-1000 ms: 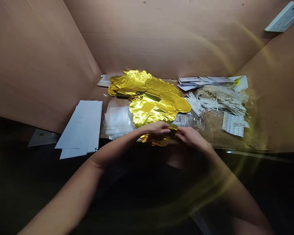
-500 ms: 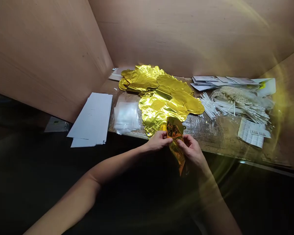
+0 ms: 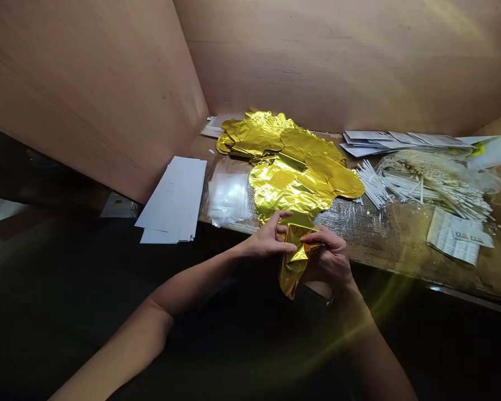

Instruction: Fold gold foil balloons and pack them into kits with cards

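Observation:
A folded gold foil balloon (image 3: 294,270) hangs in front of the table edge between my hands, its narrow end pointing down. My left hand (image 3: 269,238) is at its left side, thumb laid over the foil and index finger lifted off. The middle of that grip is partly hidden. At the upper right of the balloon, my right hand (image 3: 332,253) pinches the foil between thumb and fingers. Just behind lies a heap of flat gold foil balloons (image 3: 294,175), overlapping one another.
Left of the heap are clear plastic sleeves (image 3: 229,195) and white paper sheets (image 3: 173,200). To the right lie white straws (image 3: 373,184), a netted bundle (image 3: 417,167), folded papers (image 3: 404,142) and a printed leaflet (image 3: 453,236). Wooden panels (image 3: 334,61) enclose the back and sides.
The foil balloon has been turned and folded over, and its lower tip has swung left. My left index finger has lifted away; my right hand has shifted its pinch. The view has turned slightly left.

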A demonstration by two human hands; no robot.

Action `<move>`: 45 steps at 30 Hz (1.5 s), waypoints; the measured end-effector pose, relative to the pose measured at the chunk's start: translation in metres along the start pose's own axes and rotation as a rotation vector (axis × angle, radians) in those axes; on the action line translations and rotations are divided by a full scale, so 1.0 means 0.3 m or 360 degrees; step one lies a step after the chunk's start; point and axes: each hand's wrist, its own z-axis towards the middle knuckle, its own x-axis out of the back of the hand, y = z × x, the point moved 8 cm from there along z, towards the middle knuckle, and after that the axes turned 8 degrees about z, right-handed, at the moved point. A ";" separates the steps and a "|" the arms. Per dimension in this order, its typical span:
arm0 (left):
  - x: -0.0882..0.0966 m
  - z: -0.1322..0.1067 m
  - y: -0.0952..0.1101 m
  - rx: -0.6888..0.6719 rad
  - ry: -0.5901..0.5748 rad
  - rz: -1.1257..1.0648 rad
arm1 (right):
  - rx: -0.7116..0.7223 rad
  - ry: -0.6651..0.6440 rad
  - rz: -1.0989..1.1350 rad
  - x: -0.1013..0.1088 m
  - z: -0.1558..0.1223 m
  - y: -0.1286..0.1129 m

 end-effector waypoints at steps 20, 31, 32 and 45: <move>0.143 -0.167 0.103 -0.0582 0.0253 0.0590 | -0.0235 -0.0590 -0.0021 -0.161 0.016 -0.036; 0.367 -0.327 0.230 -0.0568 0.0785 0.1307 | -0.0359 -0.0866 -0.0577 -0.358 0.150 -0.066; 0.465 -0.386 0.254 -0.0500 0.1069 0.1438 | -0.0381 -0.0811 -0.0531 -0.362 0.150 -0.054; 0.970 -0.830 0.337 0.0539 0.2357 0.2130 | -0.0628 -0.0725 -0.0047 -0.425 0.092 0.013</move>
